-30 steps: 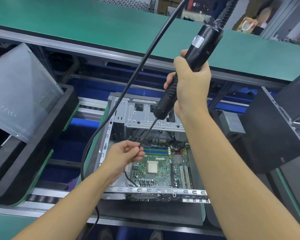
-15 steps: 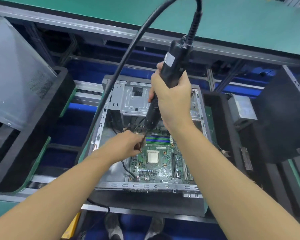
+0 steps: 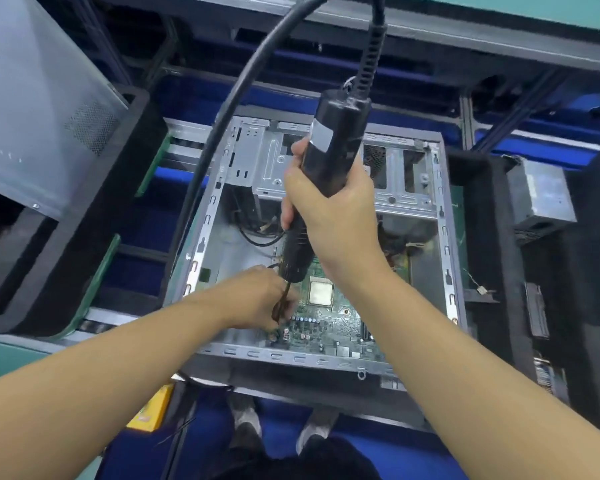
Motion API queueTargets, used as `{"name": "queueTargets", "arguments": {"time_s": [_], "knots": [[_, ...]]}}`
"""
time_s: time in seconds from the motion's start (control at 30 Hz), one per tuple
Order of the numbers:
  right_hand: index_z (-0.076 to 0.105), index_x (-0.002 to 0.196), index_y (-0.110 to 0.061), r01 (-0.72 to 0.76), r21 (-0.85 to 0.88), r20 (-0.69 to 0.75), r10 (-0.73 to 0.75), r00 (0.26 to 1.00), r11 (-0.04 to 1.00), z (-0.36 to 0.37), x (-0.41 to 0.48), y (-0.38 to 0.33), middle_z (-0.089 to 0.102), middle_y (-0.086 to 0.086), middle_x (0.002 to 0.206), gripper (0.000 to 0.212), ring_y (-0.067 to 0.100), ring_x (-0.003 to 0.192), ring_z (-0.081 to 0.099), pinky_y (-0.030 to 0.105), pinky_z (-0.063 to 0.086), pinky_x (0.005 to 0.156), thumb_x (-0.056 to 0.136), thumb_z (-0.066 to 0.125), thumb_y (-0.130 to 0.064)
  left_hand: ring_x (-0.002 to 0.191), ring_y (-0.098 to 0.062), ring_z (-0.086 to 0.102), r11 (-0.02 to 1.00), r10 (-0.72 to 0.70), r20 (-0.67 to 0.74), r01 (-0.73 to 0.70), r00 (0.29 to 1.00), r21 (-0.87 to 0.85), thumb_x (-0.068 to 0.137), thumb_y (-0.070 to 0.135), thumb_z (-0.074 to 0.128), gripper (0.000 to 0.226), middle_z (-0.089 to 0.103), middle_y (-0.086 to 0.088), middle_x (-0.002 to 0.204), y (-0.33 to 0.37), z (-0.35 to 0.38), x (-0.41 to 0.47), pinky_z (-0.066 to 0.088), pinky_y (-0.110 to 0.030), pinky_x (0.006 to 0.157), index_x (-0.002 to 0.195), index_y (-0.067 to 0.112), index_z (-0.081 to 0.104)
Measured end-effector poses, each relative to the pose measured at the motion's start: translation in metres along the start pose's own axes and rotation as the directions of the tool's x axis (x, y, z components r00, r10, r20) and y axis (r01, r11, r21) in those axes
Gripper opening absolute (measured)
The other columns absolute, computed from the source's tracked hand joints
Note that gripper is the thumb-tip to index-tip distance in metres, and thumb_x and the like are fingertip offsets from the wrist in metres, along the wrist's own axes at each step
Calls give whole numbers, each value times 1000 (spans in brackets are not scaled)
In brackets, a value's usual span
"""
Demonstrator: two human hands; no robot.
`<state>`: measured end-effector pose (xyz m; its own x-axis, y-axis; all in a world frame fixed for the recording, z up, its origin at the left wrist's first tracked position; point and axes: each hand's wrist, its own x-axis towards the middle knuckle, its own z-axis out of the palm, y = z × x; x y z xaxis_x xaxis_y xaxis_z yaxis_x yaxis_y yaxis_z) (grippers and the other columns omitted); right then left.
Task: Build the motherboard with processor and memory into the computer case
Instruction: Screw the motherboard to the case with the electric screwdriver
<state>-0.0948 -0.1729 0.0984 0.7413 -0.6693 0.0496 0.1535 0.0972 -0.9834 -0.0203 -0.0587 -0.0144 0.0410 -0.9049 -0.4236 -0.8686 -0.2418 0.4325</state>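
The motherboard (image 3: 326,327) lies flat inside the open computer case (image 3: 444,237), one silver processor (image 3: 321,292) at its middle. One black electric screwdriver (image 3: 329,161) stands over the board's left edge. The right hand (image 3: 329,209) has its fingers wrapped round the body, and the left hand (image 3: 257,299) pinches the bit (image 3: 280,306) low down, hiding the tip. Its cable (image 3: 222,109) arcs across the case. One grey side panel (image 3: 32,98) leans at left, and one power supply (image 3: 537,195) sits at right.
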Motion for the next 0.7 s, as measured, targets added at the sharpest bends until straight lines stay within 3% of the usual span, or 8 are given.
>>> {"name": "queueTargets", "arguments": {"time_s": [0.17,0.43,0.6,0.7], "knots": [[55,104,-1,26,5,38,-26,999,1000,8,2,-6,57,8,74,21,23,48,52,33,48,49,85,63,-7,70,-5,59,995,-44,29,47,999,-93,70,14,65,15,64,11,73,2,-8,-5,51,-26,63,79,25,61],[56,101,-9,49,-20,1,-49,999,999,-6,7,-9,57,4,76,17,26,49,51,33,47,53,85,61,-6,73,-10,64,973,-174,25,176,984,-150,75,20,77,11,67,11,74,-2,-5,9,55,-27,70,78,23,66],[58,98,-15,99,-39,-59,-101,993,994,-25,8,-15,59,-3,76,14,26,50,53,34,47,53,87,63,-8,89,-11,61,969,-224,2,222,975,110,79,38,70,13,70,10,87,2,7,18,40,-34,90,80,25,69],[59,99,-17,99,-42,-108,-103,989,994,-37,9,-17,59,-5,74,13,26,49,54,36,47,53,91,63,-8,88,-12,60,948,-274,44,262,961,180,75,40,74,14,68,11,85,10,13,27,34,-38,90,73,28,67]]}}
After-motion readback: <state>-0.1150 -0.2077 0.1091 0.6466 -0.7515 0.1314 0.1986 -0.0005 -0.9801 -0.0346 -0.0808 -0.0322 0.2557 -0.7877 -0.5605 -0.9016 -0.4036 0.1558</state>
